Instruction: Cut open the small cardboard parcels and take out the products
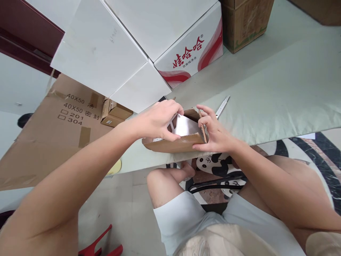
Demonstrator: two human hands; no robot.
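Note:
A small open cardboard box sits at the near edge of the cloth-covered table. Inside it shows a shiny, mirror-like metal piece with flat faces; its full shape is hidden by the box and my fingers. My left hand reaches over the box opening, thumb and fingers closed around the metal piece. At the box's right end, my right hand grips the cardboard wall between thumb and fingers. Just beyond that hand, a slim silver utility knife lies on the table.
Large white cartons, one with red print, stand behind the box. A brown carton is at the back right. On the left are a big printed cardboard carton and a small brown box. Red plastic legs show on the floor.

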